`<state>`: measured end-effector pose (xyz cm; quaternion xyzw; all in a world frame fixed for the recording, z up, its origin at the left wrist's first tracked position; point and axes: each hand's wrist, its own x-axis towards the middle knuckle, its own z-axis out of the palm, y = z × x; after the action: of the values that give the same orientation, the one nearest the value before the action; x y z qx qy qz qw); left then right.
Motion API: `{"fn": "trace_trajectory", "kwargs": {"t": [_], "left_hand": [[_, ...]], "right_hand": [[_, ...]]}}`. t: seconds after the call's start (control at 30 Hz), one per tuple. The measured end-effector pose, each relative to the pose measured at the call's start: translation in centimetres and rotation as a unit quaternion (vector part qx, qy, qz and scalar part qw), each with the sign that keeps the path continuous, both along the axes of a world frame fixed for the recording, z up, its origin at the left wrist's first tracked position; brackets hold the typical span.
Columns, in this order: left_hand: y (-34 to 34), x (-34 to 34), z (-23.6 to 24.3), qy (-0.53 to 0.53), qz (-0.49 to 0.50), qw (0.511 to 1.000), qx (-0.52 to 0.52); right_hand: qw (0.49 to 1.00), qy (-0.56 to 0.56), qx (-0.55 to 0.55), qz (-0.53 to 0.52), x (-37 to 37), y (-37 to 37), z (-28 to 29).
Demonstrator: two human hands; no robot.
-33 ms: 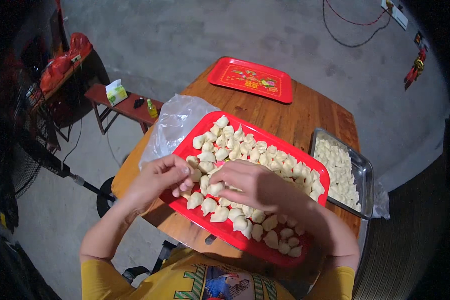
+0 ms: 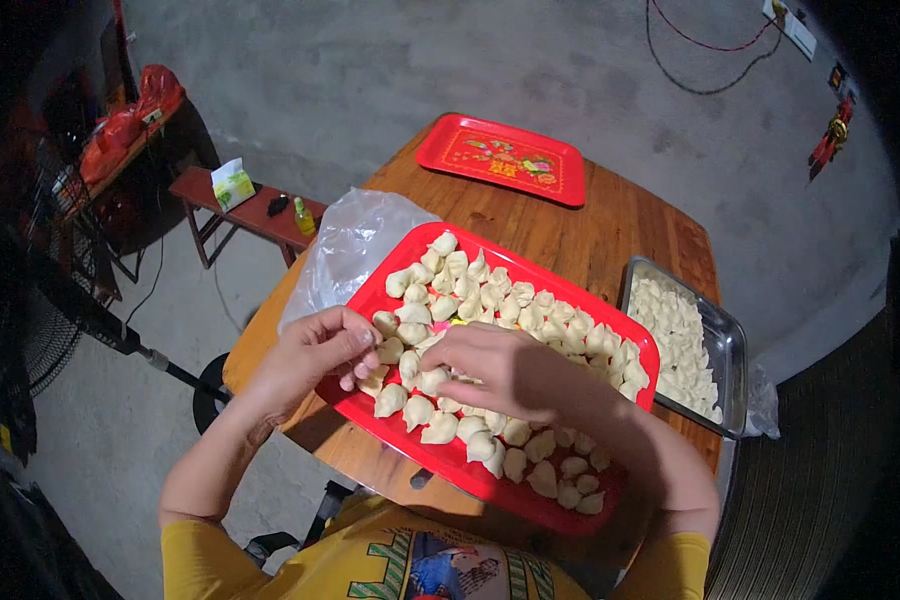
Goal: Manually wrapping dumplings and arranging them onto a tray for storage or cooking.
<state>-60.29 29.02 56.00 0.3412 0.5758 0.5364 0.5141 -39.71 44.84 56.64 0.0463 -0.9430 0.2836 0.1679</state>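
Note:
A red tray (image 2: 658, 352) full of small pale dumplings (image 2: 440, 428) lies in front of me on the wooden table. At its left edge is my left hand (image 2: 320, 355), thumb and index finger pinched together and the other fingers curled. Whatever the pinch holds is too small to make out. My right hand (image 2: 495, 370) hovers over the middle of the tray, palm down. Its thumb and fingers are parted above one dumpling (image 2: 432, 381); I cannot tell whether they touch it. The hand hides part of the dumplings beneath.
A metal tray (image 2: 738, 360) of dumplings sits at the table's right edge. An empty red patterned tray (image 2: 505, 160) lies at the back. A clear plastic bag (image 2: 355, 245) touches the left side. Beyond are a bench (image 2: 255, 218) and a fan (image 2: 55, 320).
My left hand has shifted very slightly left. The right hand's fingers have moved a little; the trays and dumplings look the same.

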Motion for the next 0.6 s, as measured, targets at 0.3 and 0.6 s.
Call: {"fn": "trace_trajectory", "kwargs": {"t": [0.3, 0.6], "left_hand": [[-1.0, 1.0, -0.8, 0.172, -0.006, 0.982, 0.074], [0.3, 2.4, 0.3, 0.346, -0.018, 0.932, 0.112]], "right_hand": [[0.998, -0.062, -0.003, -0.012, 0.6, 0.0, 1.1], [0.993, -0.095, 0.059, -0.038, 3.7, 0.2, 1.9]]}}
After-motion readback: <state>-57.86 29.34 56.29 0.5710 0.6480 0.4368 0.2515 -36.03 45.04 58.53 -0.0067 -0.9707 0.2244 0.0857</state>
